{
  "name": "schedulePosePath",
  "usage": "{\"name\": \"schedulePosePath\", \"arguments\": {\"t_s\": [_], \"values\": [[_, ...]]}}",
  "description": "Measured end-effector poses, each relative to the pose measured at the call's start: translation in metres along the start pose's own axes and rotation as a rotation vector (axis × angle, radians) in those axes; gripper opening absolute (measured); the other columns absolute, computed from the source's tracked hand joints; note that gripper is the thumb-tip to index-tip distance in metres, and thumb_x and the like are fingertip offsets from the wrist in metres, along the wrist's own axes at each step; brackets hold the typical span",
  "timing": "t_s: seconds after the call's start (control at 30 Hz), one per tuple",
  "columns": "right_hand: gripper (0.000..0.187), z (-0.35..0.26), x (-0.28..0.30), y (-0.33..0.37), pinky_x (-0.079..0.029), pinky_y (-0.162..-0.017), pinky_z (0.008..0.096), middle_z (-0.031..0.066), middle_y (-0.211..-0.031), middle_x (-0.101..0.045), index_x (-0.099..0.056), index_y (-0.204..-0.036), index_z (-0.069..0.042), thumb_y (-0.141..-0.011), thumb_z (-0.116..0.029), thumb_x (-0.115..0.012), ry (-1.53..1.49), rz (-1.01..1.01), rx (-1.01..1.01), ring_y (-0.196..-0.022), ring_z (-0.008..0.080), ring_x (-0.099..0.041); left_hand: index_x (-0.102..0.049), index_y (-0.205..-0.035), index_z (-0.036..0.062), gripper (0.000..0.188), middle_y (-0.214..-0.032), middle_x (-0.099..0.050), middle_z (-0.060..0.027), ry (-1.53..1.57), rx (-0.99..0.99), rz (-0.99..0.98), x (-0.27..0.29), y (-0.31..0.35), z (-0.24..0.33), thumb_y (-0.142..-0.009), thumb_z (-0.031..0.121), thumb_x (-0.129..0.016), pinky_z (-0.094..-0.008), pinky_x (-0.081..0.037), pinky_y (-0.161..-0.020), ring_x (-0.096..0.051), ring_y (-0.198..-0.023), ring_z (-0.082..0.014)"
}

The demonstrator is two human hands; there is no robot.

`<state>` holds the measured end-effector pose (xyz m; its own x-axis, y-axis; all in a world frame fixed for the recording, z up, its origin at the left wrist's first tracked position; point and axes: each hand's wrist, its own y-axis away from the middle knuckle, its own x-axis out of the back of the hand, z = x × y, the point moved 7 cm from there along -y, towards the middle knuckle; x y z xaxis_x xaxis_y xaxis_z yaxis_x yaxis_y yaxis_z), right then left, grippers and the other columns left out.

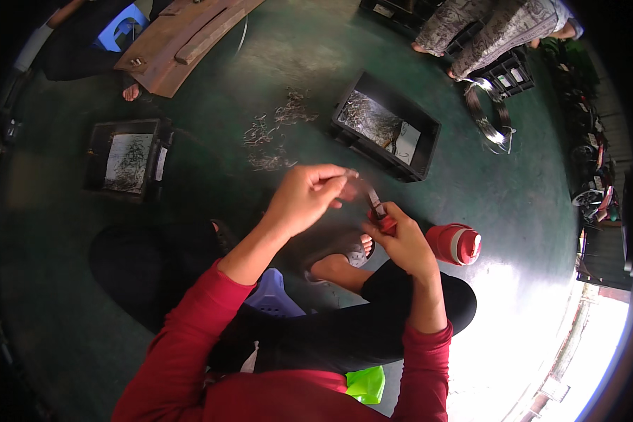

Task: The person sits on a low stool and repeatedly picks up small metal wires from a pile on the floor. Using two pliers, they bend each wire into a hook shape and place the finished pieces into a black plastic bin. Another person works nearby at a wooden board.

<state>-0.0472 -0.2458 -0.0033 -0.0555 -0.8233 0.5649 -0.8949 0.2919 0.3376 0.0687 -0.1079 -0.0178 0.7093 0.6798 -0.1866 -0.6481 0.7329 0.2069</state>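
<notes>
My right hand (406, 244) is closed around a red-handled hand tool that looks like pliers (382, 221), its metal end pointing up and away from me. Close to that end, my left hand (304, 199) pinches a small thin metal piece (352, 174) between thumb and fingertips. Its exact shape is blurred. On the floor beyond lie loose bent wire pieces (260, 133) in several small heaps. A black crate (423, 156) ahead to the right holds many more such pieces and a pale sheet. Another black crate (93, 156) on the left also has wire pieces on a light sheet.
A red jug with a pale lid (449, 243) stands right of my right hand. Coiled wire (477, 109) lies farther right, near a person's legs (510, 35). Rusty metal pieces (169, 60) are at the far left, by another person's foot. My sandalled foot (337, 264) is below my hands.
</notes>
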Motion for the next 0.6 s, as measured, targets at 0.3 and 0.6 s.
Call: {"name": "schedulePosePath", "arguments": {"t_s": [0.3,0.6], "values": [[0.03,0.01,0.023,0.007,-0.047,-0.072,0.0344,0.0138,-0.08,-0.063,-0.058,-0.103,0.0,-0.083,-0.018,-0.071,0.122,0.143,-0.103,-0.073,0.0225,-0.059,-0.053,-0.127,-0.002,0.037,-0.114,-0.063,-0.0177,0.534,0.085,-0.113,0.015,-0.012,-0.021,-0.091,0.009,-0.05,-0.0386,-0.05,-0.095,-0.062,-0.109,-0.0309],[0.031,0.013,0.016,0.007,-0.048,-0.074,0.0366,0.017,-0.086,-0.066,-0.057,-0.103,0.0,-0.082,-0.018,-0.071,0.198,0.124,-0.082,-0.08,0.0308,-0.064,-0.045,-0.13,-0.0058,0.049,-0.135,-0.049,-0.0196,0.986,0.107,-0.163,0.017,-0.019,-0.03,-0.097,0.031,-0.045,-0.0446,-0.039,-0.107,-0.046,-0.128,-0.0341]]}}
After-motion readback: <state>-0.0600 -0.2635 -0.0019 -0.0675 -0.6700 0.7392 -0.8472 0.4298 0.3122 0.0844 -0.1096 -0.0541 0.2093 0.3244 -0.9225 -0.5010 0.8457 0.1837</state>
